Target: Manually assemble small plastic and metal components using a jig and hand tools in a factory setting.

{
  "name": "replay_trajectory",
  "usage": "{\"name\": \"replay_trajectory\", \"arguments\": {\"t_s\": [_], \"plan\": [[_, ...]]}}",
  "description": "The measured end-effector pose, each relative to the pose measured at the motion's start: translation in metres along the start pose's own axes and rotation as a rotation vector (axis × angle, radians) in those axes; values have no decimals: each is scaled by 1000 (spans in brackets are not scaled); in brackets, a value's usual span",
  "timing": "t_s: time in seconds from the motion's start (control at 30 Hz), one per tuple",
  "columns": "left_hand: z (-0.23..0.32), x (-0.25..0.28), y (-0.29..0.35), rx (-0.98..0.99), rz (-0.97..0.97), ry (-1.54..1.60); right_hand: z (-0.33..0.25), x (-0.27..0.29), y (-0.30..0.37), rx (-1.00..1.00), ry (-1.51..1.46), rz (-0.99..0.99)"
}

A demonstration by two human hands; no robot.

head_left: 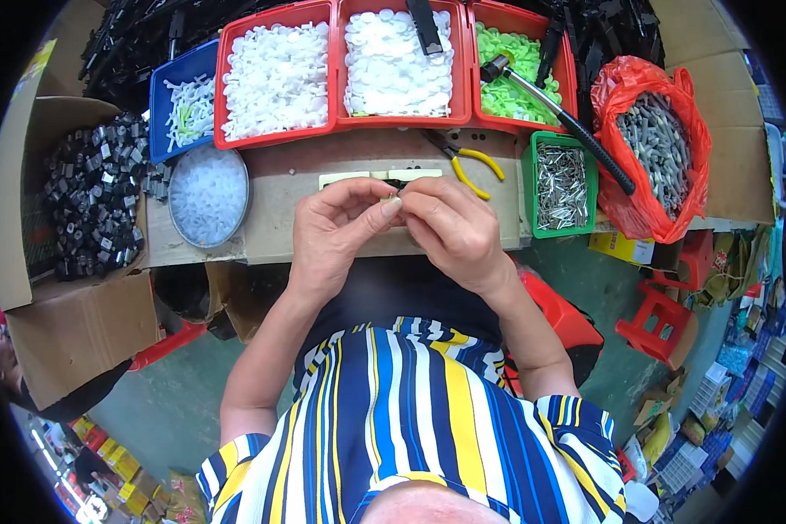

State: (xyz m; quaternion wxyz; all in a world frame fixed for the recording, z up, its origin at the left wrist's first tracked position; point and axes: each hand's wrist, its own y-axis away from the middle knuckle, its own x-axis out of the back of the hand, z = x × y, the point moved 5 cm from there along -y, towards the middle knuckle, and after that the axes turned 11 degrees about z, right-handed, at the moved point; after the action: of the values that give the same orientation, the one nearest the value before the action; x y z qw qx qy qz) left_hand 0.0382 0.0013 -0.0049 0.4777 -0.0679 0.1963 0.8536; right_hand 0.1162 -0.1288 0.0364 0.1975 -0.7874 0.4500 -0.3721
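Note:
My left hand [330, 229] and my right hand [457, 229] meet over the near edge of the cardboard-covered bench, fingertips pinched together. Between them a small dark part [398, 183] shows; the fingers cover most of it, so its kind cannot be made out. Just behind the hands lies a pale cream block [426, 174], partly hidden by them. Pliers with yellow handles [475, 168] rest on the cardboard [279, 196] beyond my right hand.
Red trays [336, 120] hold white and green plastic pieces. Around them are a blue tray [159, 122], a round tub [208, 194], a box of black parts [96, 196], a green tray [534, 218] of metal pins, a hammer [598, 148] and a red bag [624, 196].

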Motion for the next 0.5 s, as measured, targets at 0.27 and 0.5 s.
{"name": "replay_trajectory", "arguments": {"t_s": [0.27,0.5], "plan": [[-6,17,-1,58,156,-141,0,-3,11,225,219,58],[-17,21,-24,33,22,-118,3,8,29,193,264,151]]}}
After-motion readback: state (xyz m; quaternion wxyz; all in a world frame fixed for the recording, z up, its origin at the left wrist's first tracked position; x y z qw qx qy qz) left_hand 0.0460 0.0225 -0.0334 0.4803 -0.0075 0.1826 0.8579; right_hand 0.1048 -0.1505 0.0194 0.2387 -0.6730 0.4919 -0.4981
